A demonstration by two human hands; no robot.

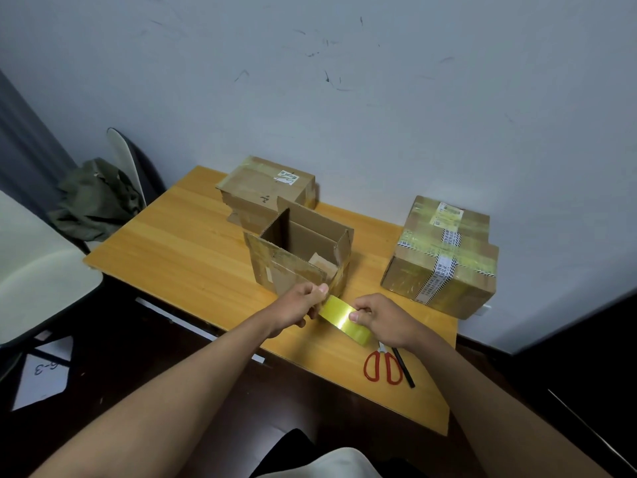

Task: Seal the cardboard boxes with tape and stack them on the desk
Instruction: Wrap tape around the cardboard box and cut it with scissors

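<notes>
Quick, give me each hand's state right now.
Left hand: pinches the free end of the tape, by the open box.
Right hand: closed on the tape roll, thumb on top.

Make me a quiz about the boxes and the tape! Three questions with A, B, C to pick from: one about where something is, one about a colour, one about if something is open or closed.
1. Where do the scissors lie?
A. on the desk's near right part
B. inside the open box
C. on the chair

2. What colour are the scissors' handles?
A. blue
B. red
C. green

3. How is the middle box on the desk?
A. taped shut
B. crushed flat
C. open at the top

Answers:
1 A, they lie on the wood just beyond the right hand, beside a black pen.
2 B, both loops are red.
3 C, its flaps stand up and its inside shows, while the left hand and right hand hold the yellowish tape roll in front of it.
</notes>
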